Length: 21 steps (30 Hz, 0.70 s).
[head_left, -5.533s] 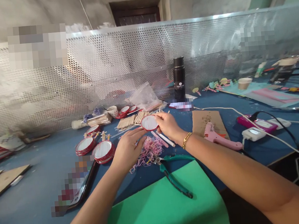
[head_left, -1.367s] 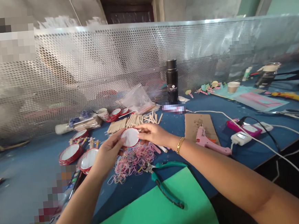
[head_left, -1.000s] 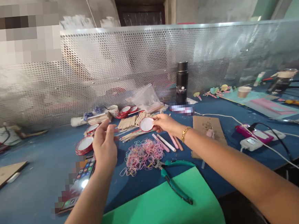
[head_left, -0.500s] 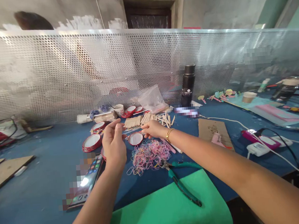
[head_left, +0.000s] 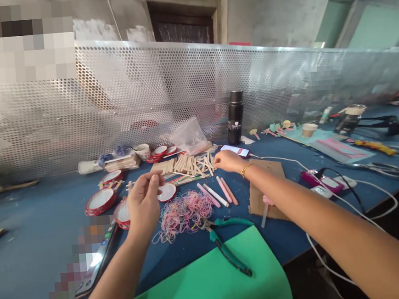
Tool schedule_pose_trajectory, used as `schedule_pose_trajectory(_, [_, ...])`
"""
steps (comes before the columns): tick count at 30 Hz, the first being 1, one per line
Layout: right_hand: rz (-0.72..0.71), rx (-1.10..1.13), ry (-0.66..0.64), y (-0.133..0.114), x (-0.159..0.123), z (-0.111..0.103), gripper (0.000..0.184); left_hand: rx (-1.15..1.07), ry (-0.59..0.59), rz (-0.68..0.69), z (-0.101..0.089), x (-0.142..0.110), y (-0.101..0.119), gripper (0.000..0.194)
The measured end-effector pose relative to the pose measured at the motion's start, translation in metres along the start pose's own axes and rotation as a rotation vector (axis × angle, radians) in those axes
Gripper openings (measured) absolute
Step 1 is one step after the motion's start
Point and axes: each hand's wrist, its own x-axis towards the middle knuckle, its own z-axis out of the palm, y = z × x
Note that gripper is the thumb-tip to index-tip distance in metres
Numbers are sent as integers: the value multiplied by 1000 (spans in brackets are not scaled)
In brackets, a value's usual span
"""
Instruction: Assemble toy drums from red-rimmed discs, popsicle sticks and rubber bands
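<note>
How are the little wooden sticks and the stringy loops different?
The wooden sticks are straight and stiff-looking; the stringy loops are thin and curly. The wooden sticks are pale tan, while the stringy loops are mostly pink and purple. The wooden sticks lie farther back, by the right hand; the stringy loops are closer, beside the pliers. Both are messy piles of many small pieces.
</note>
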Motion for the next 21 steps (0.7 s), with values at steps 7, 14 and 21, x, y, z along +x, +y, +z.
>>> schedule_pose_trajectory(7, [80, -52, -118, -32, 23, 38, 21, 74, -95, -6, 4, -1, 0, 27])
schedule_pose_trajectory(14, [170, 35, -99, -34, 19, 21, 10, 150, -197, -9, 7, -2, -3, 33])
schedule_pose_trajectory(21, [-74, 370, -2, -64, -47, 14, 22, -33, -376, -245, 17, -10, -1, 65])
